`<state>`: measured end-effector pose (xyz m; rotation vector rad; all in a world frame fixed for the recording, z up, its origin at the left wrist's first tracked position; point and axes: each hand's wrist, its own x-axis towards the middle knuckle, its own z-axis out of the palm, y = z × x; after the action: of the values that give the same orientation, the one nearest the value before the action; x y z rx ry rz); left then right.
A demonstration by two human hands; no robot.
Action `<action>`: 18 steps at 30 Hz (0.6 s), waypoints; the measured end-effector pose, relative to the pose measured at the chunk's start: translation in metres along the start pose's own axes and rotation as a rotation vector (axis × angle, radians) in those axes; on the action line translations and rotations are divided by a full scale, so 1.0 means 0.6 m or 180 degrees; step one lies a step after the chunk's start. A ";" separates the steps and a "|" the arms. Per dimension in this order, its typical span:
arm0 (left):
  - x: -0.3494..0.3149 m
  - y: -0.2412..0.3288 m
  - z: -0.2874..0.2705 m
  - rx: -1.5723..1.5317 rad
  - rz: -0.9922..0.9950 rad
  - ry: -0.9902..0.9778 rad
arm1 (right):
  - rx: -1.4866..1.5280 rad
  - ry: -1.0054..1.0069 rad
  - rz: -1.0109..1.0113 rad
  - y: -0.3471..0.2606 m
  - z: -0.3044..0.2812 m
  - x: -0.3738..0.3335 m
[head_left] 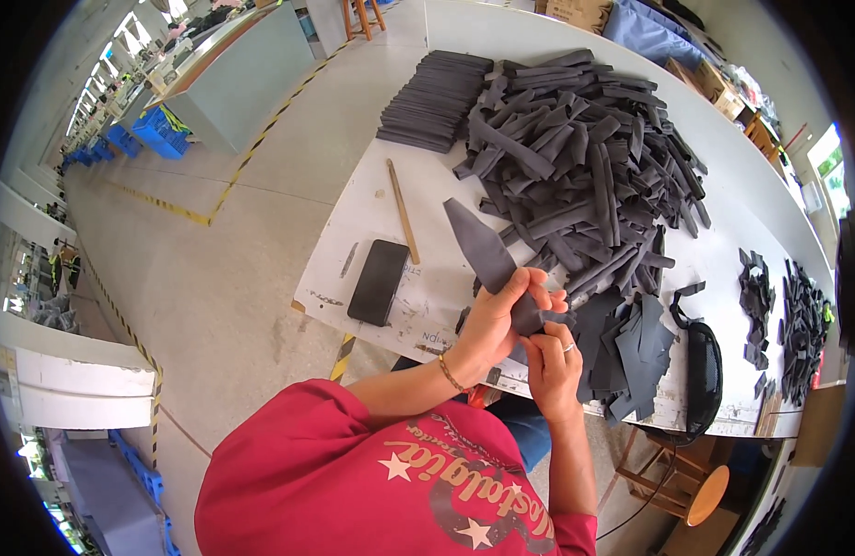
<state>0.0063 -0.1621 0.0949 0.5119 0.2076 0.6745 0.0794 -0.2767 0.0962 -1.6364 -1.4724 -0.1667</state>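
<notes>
My left hand (494,322) is closed around a dark grey fabric piece (481,243) that tapers toward its far end. My right hand (552,368) pinches the near end of the same piece, its fingers close to the left ones. Just beyond my hands lies a large loose heap of dark grey fabric tubes (548,148) on the white table (353,206). Beside my right hand is a pile of flat dark fabric pieces (628,357). What lies directly under my hands is partly hidden.
A neat stack of dark strips (437,97) lies at the far left of the table. Nearer are a wooden stick (402,211) and a black phone-like slab (378,283). To the right rest a rounded black object (703,380) and dark scraps (756,301). A wooden stool (705,496) stands below.
</notes>
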 end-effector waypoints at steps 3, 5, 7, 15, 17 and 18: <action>-0.010 0.005 0.014 -0.0015 -0.0061 0.0055 | 0.0026 0.0046 -0.0058 0.001 0.001 0.002; -0.020 0.003 0.018 -0.0077 -0.0158 0.0213 | 0.0062 0.0062 -0.0062 -0.002 0.000 0.005; -0.022 -0.006 0.015 -0.0210 -0.0012 0.0165 | 0.0146 0.0108 -0.0081 -0.006 0.000 0.010; 0.010 0.044 0.008 0.0208 0.0077 0.0530 | 0.0127 -0.0132 0.0175 -0.014 -0.007 -0.002; 0.019 0.059 0.019 0.0295 0.0209 0.0787 | 0.0149 -0.0152 0.0187 -0.017 -0.009 -0.008; 0.021 0.061 0.018 0.0289 0.0224 0.0796 | 0.0110 -0.0134 0.0179 -0.019 -0.011 -0.012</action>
<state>-0.0005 -0.1338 0.1228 0.5228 0.4585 0.8004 0.0706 -0.2878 0.1017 -1.6604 -1.4514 -0.0754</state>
